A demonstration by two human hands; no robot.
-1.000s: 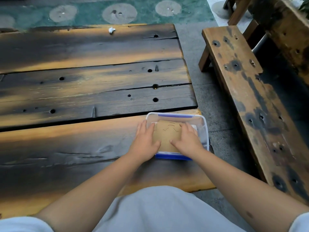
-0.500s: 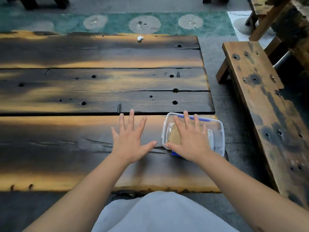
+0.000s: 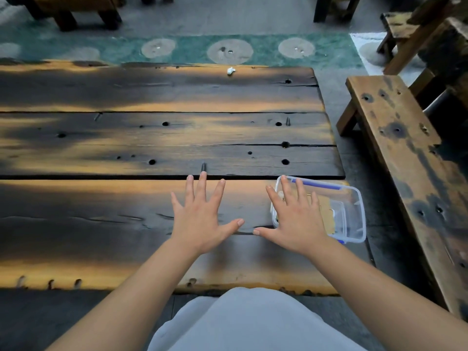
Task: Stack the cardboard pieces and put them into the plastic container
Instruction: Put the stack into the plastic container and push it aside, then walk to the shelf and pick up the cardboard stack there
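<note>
A clear plastic container [image 3: 353, 214] with a blue-trimmed base sits at the near right corner of the wooden table. Brown cardboard pieces [image 3: 325, 211] lie stacked inside it, partly hidden by my right hand. My right hand [image 3: 296, 216] is spread flat with straight fingers in front of the container's left half, holding nothing. My left hand [image 3: 202, 214] is spread the same way to the left of the container, above bare wood, well apart from it.
The plank table [image 3: 152, 138] has dark scorched patches, bolt holes and a small white scrap [image 3: 230, 70] near its far edge. A wooden bench [image 3: 405, 158] runs along the right side. More benches stand beyond on the green-patterned floor.
Both hands have come off the cardboard in the container. The left hand moved left over the table; the right hand lifted and spread. The view tilted up and shifted.
</note>
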